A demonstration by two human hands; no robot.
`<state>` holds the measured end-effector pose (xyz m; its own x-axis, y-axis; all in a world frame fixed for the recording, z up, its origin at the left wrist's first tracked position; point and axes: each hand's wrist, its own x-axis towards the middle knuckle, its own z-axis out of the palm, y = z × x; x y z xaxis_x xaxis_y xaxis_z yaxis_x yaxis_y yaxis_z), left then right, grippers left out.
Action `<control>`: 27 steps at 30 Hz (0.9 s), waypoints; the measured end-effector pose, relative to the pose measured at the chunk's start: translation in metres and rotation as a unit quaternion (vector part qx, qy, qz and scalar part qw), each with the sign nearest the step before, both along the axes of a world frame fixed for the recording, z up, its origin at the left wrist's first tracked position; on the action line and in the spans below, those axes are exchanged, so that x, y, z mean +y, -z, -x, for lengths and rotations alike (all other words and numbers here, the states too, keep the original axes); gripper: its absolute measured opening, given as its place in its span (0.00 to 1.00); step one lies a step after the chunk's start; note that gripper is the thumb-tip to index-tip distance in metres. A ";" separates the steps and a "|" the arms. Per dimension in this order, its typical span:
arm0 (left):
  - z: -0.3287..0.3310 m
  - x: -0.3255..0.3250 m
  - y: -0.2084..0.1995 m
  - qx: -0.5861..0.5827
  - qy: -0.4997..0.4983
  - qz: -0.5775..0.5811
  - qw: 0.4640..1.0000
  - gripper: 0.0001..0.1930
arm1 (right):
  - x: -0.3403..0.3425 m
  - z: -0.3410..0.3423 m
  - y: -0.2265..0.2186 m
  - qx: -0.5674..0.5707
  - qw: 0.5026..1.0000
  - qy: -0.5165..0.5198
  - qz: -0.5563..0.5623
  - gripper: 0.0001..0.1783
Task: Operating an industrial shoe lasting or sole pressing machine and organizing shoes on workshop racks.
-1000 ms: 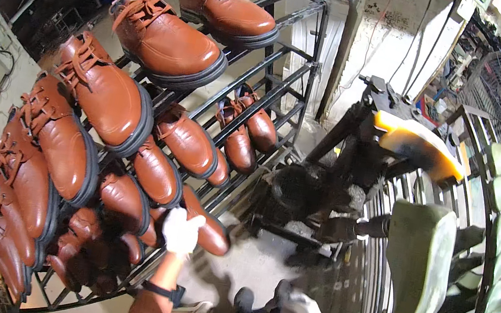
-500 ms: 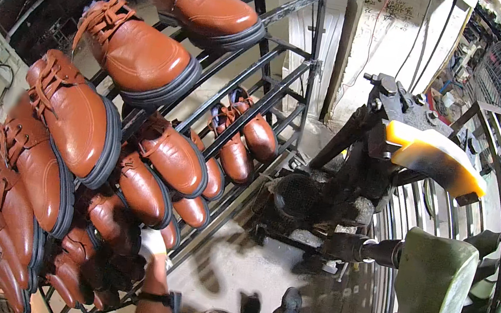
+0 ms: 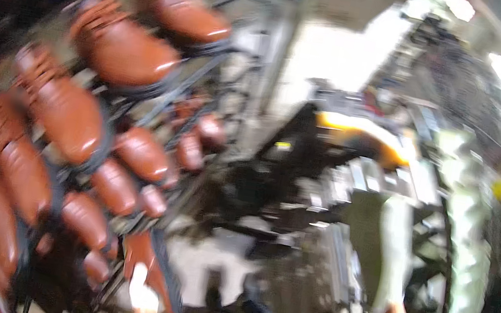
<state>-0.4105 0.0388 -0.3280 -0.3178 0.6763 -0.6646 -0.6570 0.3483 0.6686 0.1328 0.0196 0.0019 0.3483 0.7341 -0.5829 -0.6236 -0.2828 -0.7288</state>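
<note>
A brown leather shoe [image 3: 138, 248] with a dark sole is in my white-gloved left hand [image 3: 143, 291], beside the rack, its toe tilted downward. The fingers press onto the shoe's upper. My right hand [image 3: 393, 296] reaches up to the green, wedge-shaped form [image 3: 361, 241] on the machine. The white glove blends with the form's pale lit side, and motion smears the fingers, so their shape and any grip are hidden.
Rows of brown lace-up shoes [image 3: 71, 120] fill the metal rack [image 3: 246, 83] on the left. A dark machine [image 3: 259, 184] with a curved yellow-orange pad [image 3: 361, 127] stands at centre right. Further right runs a row of pale green forms [image 3: 465, 239].
My left hand has come out from the rack's lower shelf with a shoe. The right hand has risen from low beside my legs to the green form. The whole view has shifted and blurred.
</note>
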 end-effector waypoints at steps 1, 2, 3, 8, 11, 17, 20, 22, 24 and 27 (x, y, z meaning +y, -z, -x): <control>-0.045 -0.019 -0.061 -0.048 -0.002 -0.051 0.998 0.26 | 0.002 -0.028 -0.016 -0.004 0.997 -0.028 -0.074 0.36; -0.078 -0.040 -0.120 -0.081 0.004 0.005 0.997 0.23 | 0.025 -0.026 -0.038 -0.194 0.960 -0.124 -0.156 0.41; -0.090 -0.051 -0.148 -0.101 -0.006 0.066 0.993 0.22 | 0.049 -0.010 -0.060 -0.362 0.898 -0.229 -0.097 0.50; -0.109 -0.019 -0.159 -0.123 0.135 -0.013 0.983 0.21 | 0.096 0.059 -0.113 -0.698 0.635 -0.324 0.070 0.47; -0.114 -0.016 -0.171 -0.100 0.193 -0.050 0.975 0.20 | 0.073 0.025 -0.134 -0.673 0.685 -0.279 -0.018 0.45; -0.151 -0.041 -0.162 -0.064 0.349 -0.030 0.934 0.18 | -0.055 -0.054 0.048 0.074 0.980 -0.114 -0.144 0.36; -0.200 -0.036 -0.145 -0.057 0.433 -0.021 0.899 0.17 | -0.140 -0.043 0.191 0.261 0.965 -0.027 -0.009 0.32; -0.226 -0.035 -0.133 -0.048 0.480 -0.015 0.876 0.16 | -0.168 -0.056 0.234 0.322 0.946 0.029 0.013 0.32; -0.244 -0.038 -0.128 -0.037 0.520 -0.008 0.853 0.16 | -0.185 -0.087 0.269 0.330 0.939 0.082 -0.055 0.34; -0.263 -0.046 -0.123 -0.029 0.573 0.001 0.819 0.15 | -0.187 -0.134 0.293 0.347 0.881 0.280 -0.160 0.34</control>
